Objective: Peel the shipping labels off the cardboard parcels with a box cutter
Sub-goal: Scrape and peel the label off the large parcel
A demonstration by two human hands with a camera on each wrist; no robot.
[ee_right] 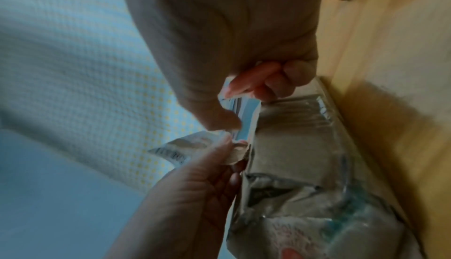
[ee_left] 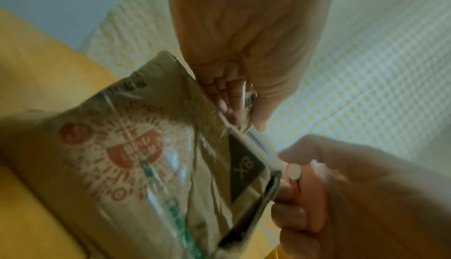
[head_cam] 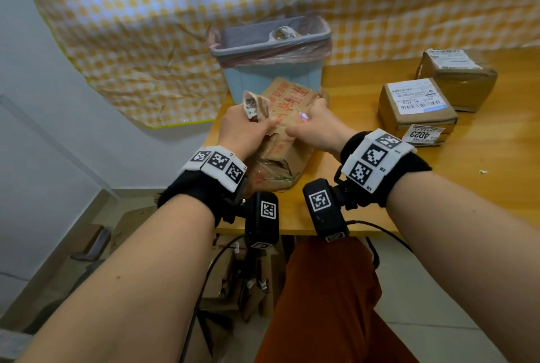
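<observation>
A crumpled cardboard parcel [head_cam: 287,155] with red print and clear tape lies at the table's near left corner, also visible in the wrist views [ee_left: 146,157] [ee_right: 292,147]. My left hand [head_cam: 268,124] pinches a torn, curled piece of white shipping label [head_cam: 253,105] [ee_right: 195,144] that is partly lifted off the parcel's top. My right hand [head_cam: 295,128] is curled round a small orange box cutter [head_cam: 304,116] [ee_left: 308,178] and sits on the parcel top just right of the left hand. The blade is hidden.
A blue bin [head_cam: 292,39] with a pink liner stands behind the parcel and holds crumpled paper. Two more labelled parcels [head_cam: 418,105] [head_cam: 458,79] sit at the right on the wooden table [head_cam: 380,187]. A loose label marked 4023 [head_cam: 423,134] lies by them.
</observation>
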